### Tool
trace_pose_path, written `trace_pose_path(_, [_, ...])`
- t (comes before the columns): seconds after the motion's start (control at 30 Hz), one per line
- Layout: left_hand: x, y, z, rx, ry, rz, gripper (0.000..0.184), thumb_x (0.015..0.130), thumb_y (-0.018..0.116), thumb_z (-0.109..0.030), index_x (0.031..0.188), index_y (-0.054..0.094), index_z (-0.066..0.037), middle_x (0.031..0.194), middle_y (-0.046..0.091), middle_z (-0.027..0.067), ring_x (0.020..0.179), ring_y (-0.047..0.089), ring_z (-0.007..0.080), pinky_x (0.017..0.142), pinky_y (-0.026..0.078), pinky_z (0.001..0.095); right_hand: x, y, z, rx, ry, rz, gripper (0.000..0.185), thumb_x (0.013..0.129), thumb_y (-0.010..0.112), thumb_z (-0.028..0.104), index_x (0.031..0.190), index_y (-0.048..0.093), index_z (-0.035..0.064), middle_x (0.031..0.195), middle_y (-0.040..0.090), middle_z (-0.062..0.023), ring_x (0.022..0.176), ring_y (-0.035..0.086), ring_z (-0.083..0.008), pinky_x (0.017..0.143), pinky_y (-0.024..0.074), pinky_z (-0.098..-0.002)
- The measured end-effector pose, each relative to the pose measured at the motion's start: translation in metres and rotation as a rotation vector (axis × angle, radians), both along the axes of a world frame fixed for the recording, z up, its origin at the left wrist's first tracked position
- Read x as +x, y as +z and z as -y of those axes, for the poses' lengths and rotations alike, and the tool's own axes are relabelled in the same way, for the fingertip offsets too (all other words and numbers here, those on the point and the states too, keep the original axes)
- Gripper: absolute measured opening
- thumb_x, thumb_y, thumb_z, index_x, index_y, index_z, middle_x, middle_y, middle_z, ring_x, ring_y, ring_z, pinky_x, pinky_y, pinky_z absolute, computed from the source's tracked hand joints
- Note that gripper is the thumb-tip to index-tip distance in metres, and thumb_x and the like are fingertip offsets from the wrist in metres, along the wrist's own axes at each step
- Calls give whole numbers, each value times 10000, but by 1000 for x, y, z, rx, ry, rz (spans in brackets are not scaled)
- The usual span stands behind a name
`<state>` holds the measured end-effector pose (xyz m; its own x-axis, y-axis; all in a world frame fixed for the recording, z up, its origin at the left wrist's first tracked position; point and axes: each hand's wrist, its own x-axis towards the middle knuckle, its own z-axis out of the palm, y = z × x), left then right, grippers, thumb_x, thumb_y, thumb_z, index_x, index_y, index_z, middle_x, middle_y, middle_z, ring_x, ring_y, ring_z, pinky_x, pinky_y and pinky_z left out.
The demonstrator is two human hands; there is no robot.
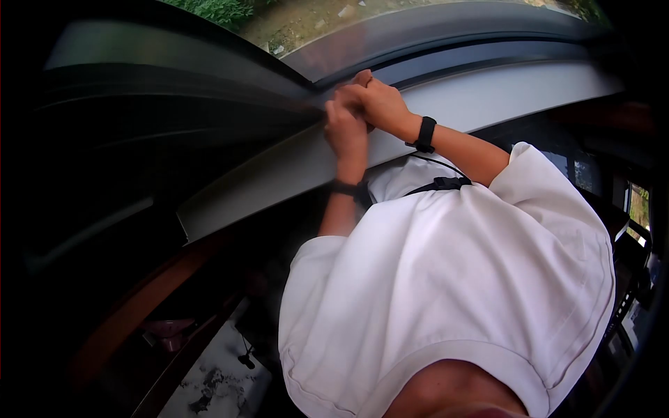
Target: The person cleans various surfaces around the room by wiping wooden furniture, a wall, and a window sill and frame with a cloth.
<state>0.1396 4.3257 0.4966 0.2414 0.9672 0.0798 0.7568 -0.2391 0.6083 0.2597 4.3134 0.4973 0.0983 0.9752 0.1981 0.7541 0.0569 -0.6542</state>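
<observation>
Both hands meet close together above the pale window sill point(516, 94), beside the dark corner of the window frame. My left hand point(345, 129) is closed, fingers curled upward against the other hand. My right hand point(380, 104) is closed too, its fingers bent over toward the left one. Between them there is a brownish, blurred patch; whether it is a held thing or only fingers I cannot make out. A black band point(424, 134) circles my right wrist, and another dark band point(352, 189) is on my left.
Window glass point(334, 52) rises past the sill, with green plants point(219, 10) and bare ground outside. A dark panel point(139, 125) fills the left side. Lower left, a pinkish object point(169, 331) and a black-and-white patterned surface point(223, 380) lie below sill height.
</observation>
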Motion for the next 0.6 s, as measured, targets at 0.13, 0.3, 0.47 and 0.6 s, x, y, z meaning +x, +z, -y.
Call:
trace_pose_path(0.13, [42,-1,1,23,-3,-60,340,931,604,-220,1246,569,-96,1096,578,128,853,664,406,716,555,468,41,7,11,0,-2,3,419,816,640,102,1220,609,212,1008,636,-181,893,639,-388,738,544,-465])
trace_pose_path(0.3, [130,-9,10,159,-94,-98,350,902,607,-136,1245,575,-73,1053,584,118,750,665,367,630,541,443,125,15,32,-119,-122,51,403,814,627,100,1212,620,162,987,660,-181,871,654,-401,725,548,-475])
trace_pose_path(0.47, [225,-15,25,187,-240,-111,370,889,598,-111,1252,576,-43,1052,582,108,705,676,325,602,554,397,217,-9,60,-120,-300,119,350,832,614,91,1180,622,128,989,669,-199,854,653,-418,723,545,-486])
trace_pose_path(0.6, [290,-20,39,269,-358,-34,358,882,596,-95,1235,579,-35,1073,591,115,722,692,317,612,566,389,280,-14,88,-84,-403,127,321,844,620,99,1164,625,131,994,668,-204,866,650,-427,719,541,-482])
